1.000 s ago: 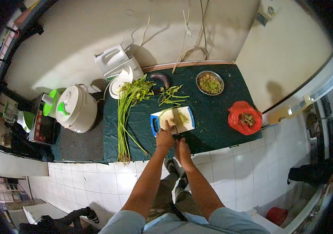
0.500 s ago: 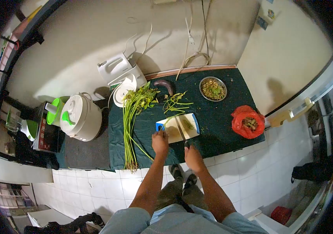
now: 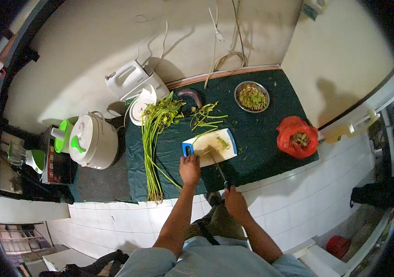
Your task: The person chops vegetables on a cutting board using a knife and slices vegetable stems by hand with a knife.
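At about 11 o'clock from the right hand, the knife reaches away from the person, with its long axis running from the handle at 5 o'clock to the tip at 11 o'clock. Its front part is over the cutting board, while the black handle stays outside the near edge, with the right hand wrapped around it. Nearer to the board is the left hand, on the board's side between 7 and 8 o'clock, beside the blue grip end; its fingers are curled and close together, but I cannot tell whether they pinch something or only steady the board. From this left hand, the chopped greens lie between 1 and 2 o'clock. The board's long axis goes roughly from 8 to 2 o'clock. It is pale, with blue at both ends, and a dark shadow falls near the knife tip. The greens are light in colour, cut small and loosely scattered, and one thin stem crosses the board's edge at 11 o'clock.
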A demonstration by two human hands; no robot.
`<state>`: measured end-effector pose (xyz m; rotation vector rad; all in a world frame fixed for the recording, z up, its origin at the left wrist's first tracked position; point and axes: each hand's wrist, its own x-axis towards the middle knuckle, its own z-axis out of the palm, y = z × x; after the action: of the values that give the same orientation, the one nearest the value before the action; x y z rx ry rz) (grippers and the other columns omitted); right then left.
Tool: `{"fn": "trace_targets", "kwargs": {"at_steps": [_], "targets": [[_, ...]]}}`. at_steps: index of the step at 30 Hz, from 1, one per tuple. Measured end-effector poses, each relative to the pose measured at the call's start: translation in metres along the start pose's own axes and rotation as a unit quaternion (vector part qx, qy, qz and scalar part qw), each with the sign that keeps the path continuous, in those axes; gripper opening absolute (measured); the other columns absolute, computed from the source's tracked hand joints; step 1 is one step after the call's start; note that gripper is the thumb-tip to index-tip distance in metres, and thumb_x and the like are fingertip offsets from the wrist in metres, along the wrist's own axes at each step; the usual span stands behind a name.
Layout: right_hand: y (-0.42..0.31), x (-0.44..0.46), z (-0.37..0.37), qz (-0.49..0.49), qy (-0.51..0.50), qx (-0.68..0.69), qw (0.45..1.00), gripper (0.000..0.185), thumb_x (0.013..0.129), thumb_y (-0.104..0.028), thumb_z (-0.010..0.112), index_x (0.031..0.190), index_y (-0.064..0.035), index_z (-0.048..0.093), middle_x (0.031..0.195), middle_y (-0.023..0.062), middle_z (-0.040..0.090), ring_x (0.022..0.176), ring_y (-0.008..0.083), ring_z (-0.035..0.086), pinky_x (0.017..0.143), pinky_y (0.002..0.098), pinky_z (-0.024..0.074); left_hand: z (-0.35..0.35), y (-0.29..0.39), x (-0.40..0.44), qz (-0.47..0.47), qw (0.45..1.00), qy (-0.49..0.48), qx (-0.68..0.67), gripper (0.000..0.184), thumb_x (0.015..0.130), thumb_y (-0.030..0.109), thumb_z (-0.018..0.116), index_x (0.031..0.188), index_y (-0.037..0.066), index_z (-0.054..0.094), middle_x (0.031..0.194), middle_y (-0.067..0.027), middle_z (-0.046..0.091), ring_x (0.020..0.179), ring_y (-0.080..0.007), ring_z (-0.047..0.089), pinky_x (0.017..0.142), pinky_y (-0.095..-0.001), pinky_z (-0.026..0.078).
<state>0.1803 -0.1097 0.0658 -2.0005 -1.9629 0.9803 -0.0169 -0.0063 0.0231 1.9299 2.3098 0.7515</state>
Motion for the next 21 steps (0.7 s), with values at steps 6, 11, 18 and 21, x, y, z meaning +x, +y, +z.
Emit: {"fn": "trace_targets", "kwargs": {"at_steps": [6, 11, 18, 21], "targets": [[0.017, 0.029, 0.009, -0.209, 0.273, -0.163, 0.925, 0.023, 0.093, -0.019, 0.053, 0.081, 0.001, 0.055, 0.055, 0.0153, 0.049, 0.048, 0.0329, 0.053, 0.043, 0.0417, 0.0449, 0.015, 0.024, 0.004, 0.073, 0.996, -0.044, -0.002, 0.01, 0.077, 0.02, 0.065, 0.081, 0.011, 0.067, 0.081, -0.0057, 0.065, 0.083, -0.0274, 0.057, 0.072, -0.0383, 0.049], [-0.008, 0.041, -0.015, -0.049, 0.141, -0.005, 0.989, 0.029, 0.096, -0.023, 0.047, 0.085, 0.0037, 0.053, 0.064, 0.0223, 0.057, 0.06, 0.0403, 0.06, 0.055, 0.0473, 0.0494, 0.024, 0.026, 0.002, 0.098, 0.994, -0.057, 0.004, 0.012, 0.076, 0.015, 0.062, 0.084, 0.011, 0.069, 0.085, -0.0056, 0.065, 0.086, -0.0275, 0.057, 0.074, -0.0379, 0.049], [0.003, 0.058, 0.01, -0.004, 0.051, 0.014, 0.999, 0.035, 0.096, -0.029, 0.044, 0.094, 0.0055, 0.05, 0.077, 0.0279, 0.063, 0.074, 0.0439, 0.063, 0.065, 0.051, 0.051, 0.023, 0.025, -0.013, 0.114, 0.991, -0.059, -0.027, 0.022, 0.079, 0.012, 0.056, 0.097, 0.012, 0.07, 0.093, -0.0083, 0.064, 0.092, -0.0297, 0.057, 0.081, -0.0386, 0.049], [0.006, 0.059, 0.016, 0.052, 0.02, 0.016, 0.998, 0.034, 0.096, -0.029, 0.045, 0.099, 0.005, 0.048, 0.079, 0.028, 0.063, 0.076, 0.0433, 0.063, 0.066, 0.0503, 0.0515, 0.025, 0.027, -0.02, 0.057, 0.996, -0.046, -0.053, 0.02, 0.082, 0.012, 0.056, 0.096, 0.011, 0.07, 0.093, -0.01, 0.064, 0.091, -0.0313, 0.057, 0.082, -0.0395, 0.048]]}}
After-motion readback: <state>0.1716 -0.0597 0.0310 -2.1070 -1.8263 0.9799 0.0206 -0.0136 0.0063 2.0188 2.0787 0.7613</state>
